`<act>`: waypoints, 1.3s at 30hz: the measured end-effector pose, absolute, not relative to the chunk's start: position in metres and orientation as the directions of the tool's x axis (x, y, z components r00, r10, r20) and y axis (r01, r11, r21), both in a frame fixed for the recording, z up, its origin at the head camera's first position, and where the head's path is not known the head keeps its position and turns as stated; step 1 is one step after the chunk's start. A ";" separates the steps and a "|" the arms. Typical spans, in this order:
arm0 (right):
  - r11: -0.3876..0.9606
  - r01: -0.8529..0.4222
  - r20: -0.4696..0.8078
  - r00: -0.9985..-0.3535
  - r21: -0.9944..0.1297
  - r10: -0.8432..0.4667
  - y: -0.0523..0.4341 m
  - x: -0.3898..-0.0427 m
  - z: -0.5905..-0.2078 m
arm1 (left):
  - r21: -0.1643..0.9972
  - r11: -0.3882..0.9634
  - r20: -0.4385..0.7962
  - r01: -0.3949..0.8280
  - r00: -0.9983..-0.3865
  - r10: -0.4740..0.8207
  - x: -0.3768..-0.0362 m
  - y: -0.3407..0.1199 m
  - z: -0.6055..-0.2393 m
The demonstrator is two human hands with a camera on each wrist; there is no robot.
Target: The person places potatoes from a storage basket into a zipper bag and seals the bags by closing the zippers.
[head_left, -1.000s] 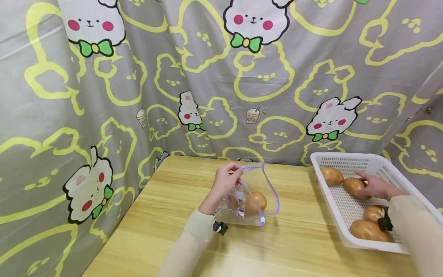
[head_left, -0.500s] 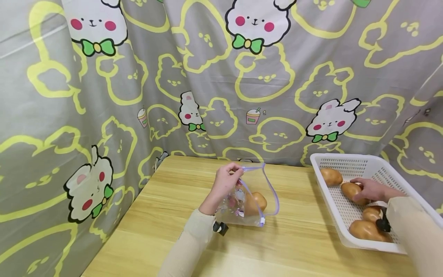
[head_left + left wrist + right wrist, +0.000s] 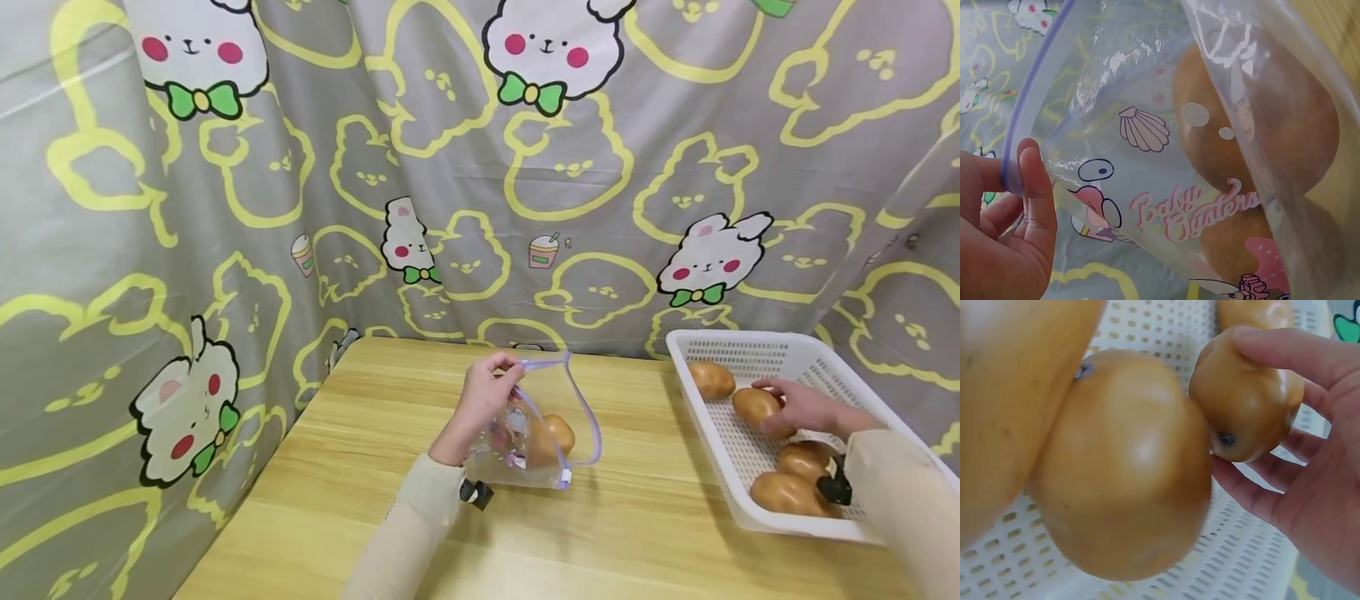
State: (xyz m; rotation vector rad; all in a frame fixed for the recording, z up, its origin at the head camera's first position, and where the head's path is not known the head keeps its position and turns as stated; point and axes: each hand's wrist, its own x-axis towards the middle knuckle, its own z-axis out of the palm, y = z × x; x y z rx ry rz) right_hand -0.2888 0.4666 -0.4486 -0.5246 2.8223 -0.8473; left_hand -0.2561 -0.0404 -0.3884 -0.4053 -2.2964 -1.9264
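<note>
- Left hand [image 3: 486,390]: thumb and fingers pinched the purple zip edge [image 3: 1024,87] of a clear printed bag [image 3: 515,460], whose mouth stood open over the wooden table [image 3: 360,450].
- Bag contents: a brown potato [image 3: 553,439] lay inside, visible through the film. Whether the lower brown shape in the left wrist view was a second potato or a reflection could not be told.
- Right hand [image 3: 806,406]: thumb and fingers were curled round the gripped potato [image 3: 757,410], within the white basket [image 3: 738,352] on the person's right. Contact with the basket's floor could not be judged.
- Basket: three other potatoes were present, one near the far left corner [image 3: 711,380] and two close together at the near end, the inner [image 3: 806,460] and the outer [image 3: 787,493].
- Progress: judging by this arrangement, bagging was at an early stage. At least one potato was already bagged; the gripped one and its three neighbours were not, and the bag was unsealed.
</note>
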 end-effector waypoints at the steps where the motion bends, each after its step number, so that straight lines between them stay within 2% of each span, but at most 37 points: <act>1: 0.780 -0.290 -0.031 -0.929 -0.554 -0.368 0.465 -0.288 -0.446 | 0.949 0.154 0.258 0.277 -0.957 0.130 -0.257 -0.040 -0.389; 8: 0.770 -0.398 0.110 -0.910 -0.498 -0.400 0.451 -0.279 -0.425 | 0.949 0.142 0.259 0.280 -0.954 0.150 -0.248 -0.040 -0.377; 14: 0.759 -0.441 0.148 -0.893 -0.479 -0.426 0.434 -0.268 -0.404 | 0.943 0.155 0.271 0.294 -0.950 0.156 -0.233 -0.039 -0.360; 18: 0.782 -0.493 0.210 -0.870 -0.381 -0.446 0.421 -0.260 -0.390 | 0.944 0.154 0.269 0.292 -0.950 0.157 -0.231 -0.038 -0.357; 23: 0.779 -0.580 0.304 -0.806 -0.237 -0.507 0.399 -0.250 -0.374 | 0.946 0.158 0.259 0.283 -0.953 0.157 -0.232 -0.036 -0.357; 27: 0.757 -0.629 0.333 -0.762 -0.177 -0.555 0.380 -0.243 -0.366 | 0.945 0.164 0.260 0.284 -0.953 0.153 -0.231 -0.036 -0.356; 33: 0.727 -0.660 0.311 -0.742 -0.188 -0.593 0.351 -0.231 -0.355 | 0.941 0.160 0.276 0.298 -0.950 0.148 -0.231 -0.035 -0.355; 39: 0.679 -0.700 0.353 -0.706 -0.219 -0.614 0.324 -0.220 -0.349 | 0.937 0.163 0.285 0.307 -0.947 0.148 -0.229 -0.035 -0.355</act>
